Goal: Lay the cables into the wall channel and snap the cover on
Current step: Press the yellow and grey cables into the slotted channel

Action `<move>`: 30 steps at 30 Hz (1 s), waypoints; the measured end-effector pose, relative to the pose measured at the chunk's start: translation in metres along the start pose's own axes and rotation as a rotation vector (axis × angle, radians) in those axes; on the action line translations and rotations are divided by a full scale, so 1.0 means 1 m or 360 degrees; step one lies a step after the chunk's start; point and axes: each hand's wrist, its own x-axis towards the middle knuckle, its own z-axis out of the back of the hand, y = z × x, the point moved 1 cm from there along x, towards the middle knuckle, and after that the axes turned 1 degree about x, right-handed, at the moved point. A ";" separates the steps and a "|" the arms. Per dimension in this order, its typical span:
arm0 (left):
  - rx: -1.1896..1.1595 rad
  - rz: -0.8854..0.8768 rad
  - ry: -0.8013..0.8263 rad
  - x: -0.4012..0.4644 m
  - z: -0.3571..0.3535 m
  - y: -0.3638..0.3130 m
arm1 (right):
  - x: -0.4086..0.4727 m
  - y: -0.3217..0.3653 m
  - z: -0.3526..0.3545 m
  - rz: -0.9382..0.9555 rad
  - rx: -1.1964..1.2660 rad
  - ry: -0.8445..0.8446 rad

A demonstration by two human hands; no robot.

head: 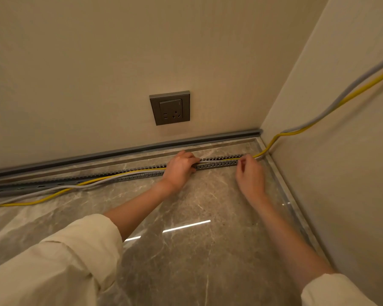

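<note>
1. Cables first: a yellow round cable [128, 172] and a grey round cable [102, 182] run side by side from the lower left of the frame, across the glossy grey marble floor [186, 217], into a long grey slotted plastic channel [217, 164] lying on the floor just in front of the wall base.
2. Between the two hands both cables sit inside the channel; left of the left hand they slant out over its front wall onto the floor.
3. At the right end of the channel, by the room corner, the cables leave it, bend upward and climb the beige right wall [341, 195] toward the upper right of the frame.
4. Left hand [180, 168], mid-frame, rests on the channel with its fingers curled over the cables; its grip looks closed around them, pressing them down.
5. Right hand [250, 173], near the channel's right end, has its fingertips bunched at the cables; the hand is blurred, so I cannot tell whether its grip has hold of them.
6. A grey metal strip [142, 149] runs along the foot of the back wall, just behind the channel.
7. A dark grey square wall socket [170, 108] sits on the back wall above the hands.
8. Cream sleeves [53, 261] cover both forearms at the bottom of the frame.
</note>
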 end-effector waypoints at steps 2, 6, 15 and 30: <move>-0.0101 0.0051 -0.0055 -0.004 0.001 0.000 | -0.007 0.014 -0.009 0.0174 -0.0027 0.0128; -0.0133 0.0039 -0.0177 -0.021 0.007 0.005 | -0.021 0.036 -0.025 0.0374 -0.0070 0.0213; -0.0028 0.0278 -0.0473 -0.108 0.047 0.079 | -0.057 0.104 -0.059 0.0666 -0.0100 0.0354; 0.0168 0.0467 -0.0393 -0.258 0.138 0.221 | -0.154 0.269 -0.141 0.1023 -0.0207 0.0641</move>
